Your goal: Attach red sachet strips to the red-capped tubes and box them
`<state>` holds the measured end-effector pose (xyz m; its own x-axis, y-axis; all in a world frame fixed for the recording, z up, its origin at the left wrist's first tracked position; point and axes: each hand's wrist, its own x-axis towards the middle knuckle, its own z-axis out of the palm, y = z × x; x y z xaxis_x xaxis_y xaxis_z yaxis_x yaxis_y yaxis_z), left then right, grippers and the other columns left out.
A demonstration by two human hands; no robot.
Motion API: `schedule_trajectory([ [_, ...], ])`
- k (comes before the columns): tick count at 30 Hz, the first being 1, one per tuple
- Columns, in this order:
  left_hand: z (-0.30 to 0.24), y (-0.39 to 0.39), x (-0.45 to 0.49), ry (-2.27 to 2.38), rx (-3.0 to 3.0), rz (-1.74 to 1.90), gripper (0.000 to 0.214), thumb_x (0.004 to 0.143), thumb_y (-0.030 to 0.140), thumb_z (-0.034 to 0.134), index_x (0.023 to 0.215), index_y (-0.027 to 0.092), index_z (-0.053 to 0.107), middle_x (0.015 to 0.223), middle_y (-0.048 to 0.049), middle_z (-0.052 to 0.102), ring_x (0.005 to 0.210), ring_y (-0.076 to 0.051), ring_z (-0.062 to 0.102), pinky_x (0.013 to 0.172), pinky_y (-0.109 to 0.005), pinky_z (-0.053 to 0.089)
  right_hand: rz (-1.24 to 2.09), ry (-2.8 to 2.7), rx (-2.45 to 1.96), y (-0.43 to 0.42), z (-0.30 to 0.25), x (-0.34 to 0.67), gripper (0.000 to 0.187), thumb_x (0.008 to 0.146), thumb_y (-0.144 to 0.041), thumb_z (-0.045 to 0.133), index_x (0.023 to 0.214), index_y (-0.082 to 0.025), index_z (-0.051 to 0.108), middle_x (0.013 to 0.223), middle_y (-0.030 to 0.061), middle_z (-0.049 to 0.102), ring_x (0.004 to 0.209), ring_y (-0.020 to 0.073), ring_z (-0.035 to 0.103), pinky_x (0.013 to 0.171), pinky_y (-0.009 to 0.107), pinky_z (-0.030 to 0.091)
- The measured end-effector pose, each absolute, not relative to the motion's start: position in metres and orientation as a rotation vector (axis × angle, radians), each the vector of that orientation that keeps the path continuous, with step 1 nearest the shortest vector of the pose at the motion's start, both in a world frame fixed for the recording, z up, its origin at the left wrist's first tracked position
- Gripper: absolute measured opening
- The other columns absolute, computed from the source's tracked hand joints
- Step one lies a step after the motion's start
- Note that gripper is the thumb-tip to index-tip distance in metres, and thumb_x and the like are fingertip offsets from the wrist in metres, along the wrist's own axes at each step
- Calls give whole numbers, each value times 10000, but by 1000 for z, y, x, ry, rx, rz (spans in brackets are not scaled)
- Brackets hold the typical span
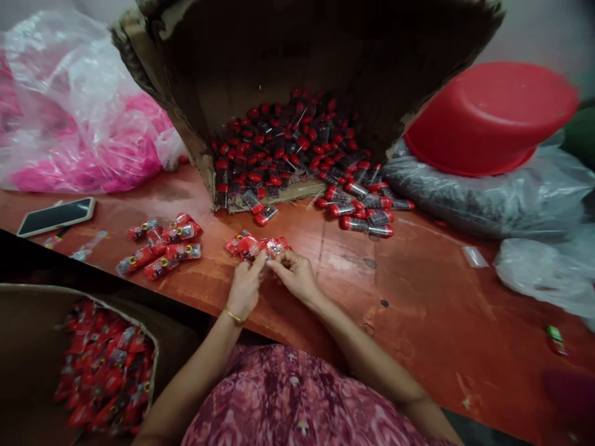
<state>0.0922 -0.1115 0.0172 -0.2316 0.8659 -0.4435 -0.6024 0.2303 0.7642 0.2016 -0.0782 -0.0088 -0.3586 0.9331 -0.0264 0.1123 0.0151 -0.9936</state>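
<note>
My left hand (245,286) and my right hand (294,272) meet at the near edge of a reddish wooden table (418,297). Both have their fingers pinched together on a small row of red packets (256,245) lying just beyond the fingertips. A gold bangle sits on my left wrist. A second cluster of red packets (162,246) lies to the left of my hands. Behind, a cardboard box (195,74) tipped on its side spills several small clear tubes with red caps (288,148) onto the table.
A phone (56,216) lies at the table's left edge. A pink-filled plastic bag (79,118) sits far left. A red basin (488,118) rests on grey plastic bags (488,192) at right. Below left, a box (28,347) holds several red packets (106,371).
</note>
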Motion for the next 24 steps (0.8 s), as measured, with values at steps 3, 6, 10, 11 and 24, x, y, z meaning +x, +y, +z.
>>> schedule_trajectory([
  [3,22,-110,54,1212,69,1479,206,839,328,550,772,142,609,724,-49,693,677,-130,660,676,-234,499,971,-1983,-1149,-45,4,187,374,834,-541,482,829,-187,603,752,52,667,705,173,597,661,292,472],
  [6,21,-108,21,1275,-181,1623,378,912,428,353,834,154,602,780,-66,694,736,-140,672,745,-272,511,458,-2292,-1153,-6,19,159,468,867,-510,438,1129,-145,569,1121,154,617,1039,270,528,874,395,422],
  [10,14,-105,7,1261,-306,1662,573,899,538,232,969,109,605,765,-92,685,741,-169,670,727,-297,522,149,-2545,-1062,40,18,111,629,822,-537,499,1329,-173,425,1424,178,368,1306,357,286,1027,544,250],
  [11,14,-105,8,1266,-305,1635,588,899,540,227,993,97,603,768,-101,686,746,-175,670,717,-298,524,114,-2604,-1030,49,14,103,618,826,-521,503,1341,-191,412,1446,164,342,1328,356,250,1040,563,213],
  [24,27,-112,9,1565,49,1125,503,941,313,280,536,147,529,404,-20,567,495,-148,640,600,-267,516,3,-2725,-1124,65,-17,246,370,931,-261,320,1238,-156,497,1339,142,490,1131,278,478,951,469,341],
])
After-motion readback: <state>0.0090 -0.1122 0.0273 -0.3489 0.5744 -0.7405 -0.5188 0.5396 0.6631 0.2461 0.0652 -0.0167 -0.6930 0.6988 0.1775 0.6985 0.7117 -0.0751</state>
